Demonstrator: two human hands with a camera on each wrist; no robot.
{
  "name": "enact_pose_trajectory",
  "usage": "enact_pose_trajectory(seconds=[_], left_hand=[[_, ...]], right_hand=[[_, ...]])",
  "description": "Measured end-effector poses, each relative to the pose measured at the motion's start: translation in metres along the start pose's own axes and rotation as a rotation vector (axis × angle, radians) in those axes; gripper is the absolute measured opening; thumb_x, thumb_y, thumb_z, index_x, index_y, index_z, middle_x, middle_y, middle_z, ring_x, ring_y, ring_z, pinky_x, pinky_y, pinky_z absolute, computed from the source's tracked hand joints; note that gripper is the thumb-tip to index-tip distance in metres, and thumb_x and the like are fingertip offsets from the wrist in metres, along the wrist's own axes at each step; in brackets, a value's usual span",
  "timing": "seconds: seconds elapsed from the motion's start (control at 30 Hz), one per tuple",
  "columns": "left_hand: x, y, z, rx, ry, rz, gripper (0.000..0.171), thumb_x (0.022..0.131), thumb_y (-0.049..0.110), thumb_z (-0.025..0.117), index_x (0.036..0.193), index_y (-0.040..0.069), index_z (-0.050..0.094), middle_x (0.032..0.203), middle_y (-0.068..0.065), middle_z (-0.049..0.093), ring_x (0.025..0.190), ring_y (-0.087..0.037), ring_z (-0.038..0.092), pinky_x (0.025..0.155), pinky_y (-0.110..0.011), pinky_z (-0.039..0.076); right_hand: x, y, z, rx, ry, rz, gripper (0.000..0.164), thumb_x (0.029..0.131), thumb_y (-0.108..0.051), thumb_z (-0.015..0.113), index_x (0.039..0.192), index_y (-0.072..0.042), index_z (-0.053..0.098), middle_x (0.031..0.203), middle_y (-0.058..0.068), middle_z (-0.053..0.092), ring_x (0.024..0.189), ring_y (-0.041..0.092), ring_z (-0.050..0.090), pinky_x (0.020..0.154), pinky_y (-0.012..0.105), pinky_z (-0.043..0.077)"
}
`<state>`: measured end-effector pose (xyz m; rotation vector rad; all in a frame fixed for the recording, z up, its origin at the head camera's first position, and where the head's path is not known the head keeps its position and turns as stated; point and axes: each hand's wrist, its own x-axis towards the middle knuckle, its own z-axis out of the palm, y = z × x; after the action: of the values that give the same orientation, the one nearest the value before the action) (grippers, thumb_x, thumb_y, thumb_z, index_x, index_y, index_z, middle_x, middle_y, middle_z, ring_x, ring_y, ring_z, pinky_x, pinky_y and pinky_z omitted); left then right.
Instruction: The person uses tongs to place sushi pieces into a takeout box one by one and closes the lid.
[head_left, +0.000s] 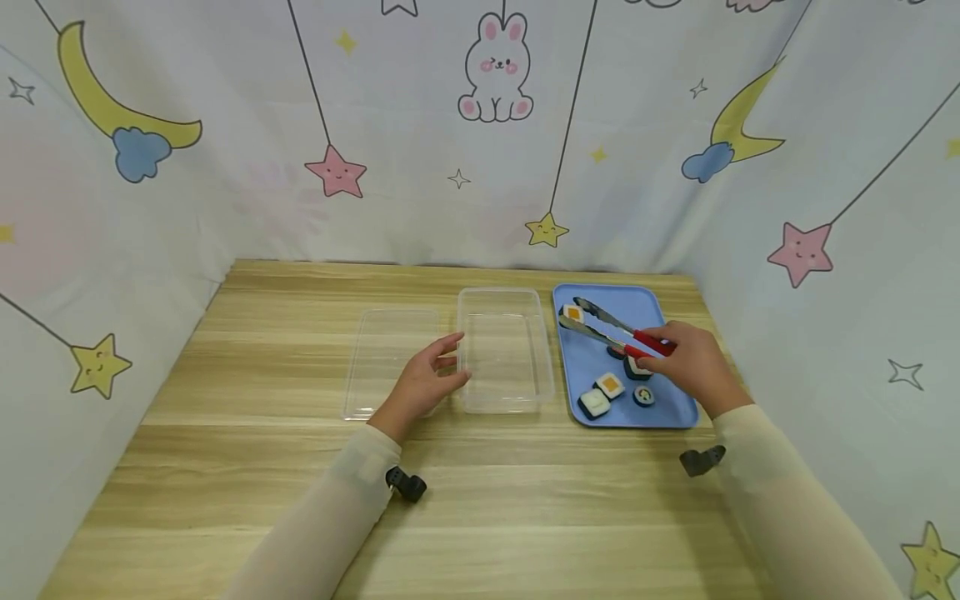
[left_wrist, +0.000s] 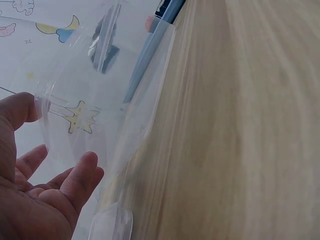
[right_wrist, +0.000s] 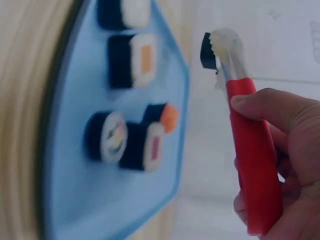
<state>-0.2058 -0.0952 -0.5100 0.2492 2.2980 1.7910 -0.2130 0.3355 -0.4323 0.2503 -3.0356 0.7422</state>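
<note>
My right hand [head_left: 693, 362] grips tongs [right_wrist: 252, 160] with red handles over the blue tray [head_left: 587, 362]. Between the metal tips is a sushi roll [head_left: 572, 313] with an orange-yellow centre, at the tray's far left corner. In the right wrist view this roll stands out against the curtain, apart from the others. Several more sushi pieces [head_left: 610, 385] lie on the tray, partly under the hand and tongs. At the left wall of a clear plastic container [head_left: 504, 354] is my left hand [head_left: 423, 379], thumb and fingers spread and loosely bent along its side.
A flat clear lid [head_left: 392, 350] lies on the wooden table [head_left: 300, 350] left of the container, partly behind the left hand. A patterned curtain [head_left: 420, 225] closes off the back and both sides. The tray stands close to the right-hand curtain.
</note>
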Motion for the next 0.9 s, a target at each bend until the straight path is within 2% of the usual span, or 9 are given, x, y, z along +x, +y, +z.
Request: enact_pose_trajectory(seconds=[0.13, 0.33, 0.5, 0.63, 0.77, 0.9], left_hand=[[0.0, 0.001, -0.001, 0.0, 0.002, 0.004, 0.071, 0.095, 0.016, 0.077, 0.159, 0.016, 0.044, 0.159, -0.018, 0.044, 0.141, -0.037, 0.05, 0.109, -0.053, 0.047], [0.0, 0.0, -0.001, 0.012, 0.005, -0.001, 0.072, 0.095, 0.017, 0.077, 0.159, 0.017, 0.044, 0.159, -0.015, 0.045, 0.14, -0.034, 0.051, 0.109, -0.051, 0.047], [0.001, -0.002, -0.001, 0.034, 0.003, 0.003, 0.072, 0.096, 0.018, 0.076, 0.159, 0.019, 0.043, 0.159, -0.015, 0.045, 0.139, -0.034, 0.052, 0.108, -0.051, 0.049], [0.002, -0.002, -0.002, 0.026, 0.001, 0.003, 0.071, 0.095, 0.018, 0.077, 0.158, 0.02, 0.045, 0.159, -0.015, 0.046, 0.139, -0.035, 0.052, 0.107, -0.053, 0.048], [0.002, -0.003, -0.002, 0.016, 0.002, 0.005, 0.071, 0.095, 0.018, 0.077, 0.158, 0.019, 0.045, 0.159, -0.016, 0.045, 0.139, -0.036, 0.052, 0.107, -0.054, 0.048], [0.002, -0.005, -0.002, 0.007, 0.004, 0.01, 0.072, 0.094, 0.017, 0.077, 0.158, 0.018, 0.045, 0.158, -0.016, 0.046, 0.139, -0.035, 0.052, 0.107, -0.054, 0.049]], right_hand=[[0.013, -0.026, 0.002, 0.075, -0.021, -0.023, 0.049, 0.087, -0.018, 0.085, 0.132, -0.005, 0.071, 0.114, 0.016, 0.068, 0.095, 0.032, 0.062, 0.071, 0.041, 0.059], [0.041, -0.069, 0.022, 0.01, -0.088, -0.139, 0.048, 0.086, -0.02, 0.085, 0.131, -0.008, 0.073, 0.109, 0.011, 0.07, 0.091, 0.027, 0.062, 0.073, 0.04, 0.055], [0.065, -0.098, 0.041, -0.003, -0.15, -0.134, 0.048, 0.086, -0.02, 0.085, 0.131, -0.009, 0.073, 0.109, 0.008, 0.07, 0.089, 0.025, 0.061, 0.072, 0.038, 0.054], [0.08, -0.113, 0.05, -0.061, -0.196, -0.136, 0.047, 0.086, -0.019, 0.084, 0.131, -0.01, 0.073, 0.112, 0.009, 0.069, 0.09, 0.024, 0.059, 0.073, 0.038, 0.052], [0.09, -0.123, 0.056, -0.136, -0.223, -0.178, 0.043, 0.086, -0.017, 0.082, 0.128, -0.011, 0.075, 0.114, 0.008, 0.07, 0.094, 0.023, 0.062, 0.076, 0.038, 0.054], [0.093, -0.127, 0.06, -0.121, -0.227, -0.189, 0.04, 0.085, -0.014, 0.082, 0.124, -0.008, 0.077, 0.114, 0.008, 0.072, 0.097, 0.024, 0.063, 0.076, 0.038, 0.056]])
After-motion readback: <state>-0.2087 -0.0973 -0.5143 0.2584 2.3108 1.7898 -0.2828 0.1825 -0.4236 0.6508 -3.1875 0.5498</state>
